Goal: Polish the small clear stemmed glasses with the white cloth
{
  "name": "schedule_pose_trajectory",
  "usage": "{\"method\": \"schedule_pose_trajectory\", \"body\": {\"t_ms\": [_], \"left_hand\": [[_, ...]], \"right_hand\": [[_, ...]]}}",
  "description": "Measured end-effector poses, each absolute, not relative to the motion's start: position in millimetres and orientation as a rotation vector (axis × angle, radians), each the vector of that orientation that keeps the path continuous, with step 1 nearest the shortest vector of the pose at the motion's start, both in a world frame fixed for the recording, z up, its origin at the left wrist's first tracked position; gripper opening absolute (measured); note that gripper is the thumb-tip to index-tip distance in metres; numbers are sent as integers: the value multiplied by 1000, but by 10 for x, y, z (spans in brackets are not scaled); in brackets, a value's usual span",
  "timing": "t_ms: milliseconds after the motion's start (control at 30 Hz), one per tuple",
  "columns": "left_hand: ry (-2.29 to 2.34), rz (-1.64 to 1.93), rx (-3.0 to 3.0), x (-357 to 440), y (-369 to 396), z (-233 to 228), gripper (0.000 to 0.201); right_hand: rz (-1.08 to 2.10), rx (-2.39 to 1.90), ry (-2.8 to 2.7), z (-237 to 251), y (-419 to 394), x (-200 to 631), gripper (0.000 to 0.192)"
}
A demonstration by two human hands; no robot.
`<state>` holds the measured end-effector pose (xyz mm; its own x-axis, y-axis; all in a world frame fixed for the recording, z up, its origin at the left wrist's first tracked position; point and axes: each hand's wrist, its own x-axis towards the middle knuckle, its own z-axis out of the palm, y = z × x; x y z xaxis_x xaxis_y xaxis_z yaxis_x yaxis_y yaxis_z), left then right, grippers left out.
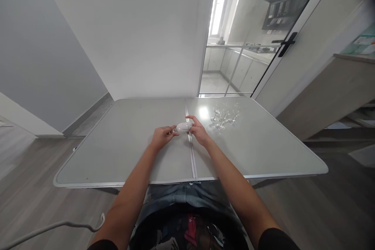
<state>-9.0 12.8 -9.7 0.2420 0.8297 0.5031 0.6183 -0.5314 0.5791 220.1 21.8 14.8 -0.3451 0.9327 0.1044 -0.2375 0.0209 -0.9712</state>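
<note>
Just above the middle of the table, both hands hold a shiny, whitish see-through oval piece [183, 127], perhaps a small glass lying on its side; its exact kind I cannot make out. My left hand [163, 136] is closed, pinching its left end between thumb and fingers. At the other end my right hand [200, 132] grips it, with one finger lifted and pointing left above it. To the right of my right hand, apart from it, stands a cluster of several clear stemmed glass-like pieces [224, 117].
The pale grey folding table [117, 156] has a metal-edged seam [191, 156] down its middle. A white wall [155, 47] rises behind it. On the right are a glass door with a black handle [287, 43] and a wooden shelf unit [328, 97]. A white cable [67, 223] hangs at lower left.
</note>
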Motion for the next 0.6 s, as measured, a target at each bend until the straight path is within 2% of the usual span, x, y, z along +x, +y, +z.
{"method": "schedule_pose_trajectory", "body": {"t_ms": [100,367,467,600], "left_hand": [[1230,1014,1853,-25,81,-43,47],[857,543,1210,-133,123,34,49],[942,628,1366,-127,135,-11,48],[1285,1082,1935,-65,151,-98,42]], "right_hand": [[1343,-780,-1401,141,194,2173,62],[1152,-661,-1719,150,82,2282,57],[1107,-706,-1721,133,128,2266,55],[1303,-820,-1446,100,231,2178,57]]}}
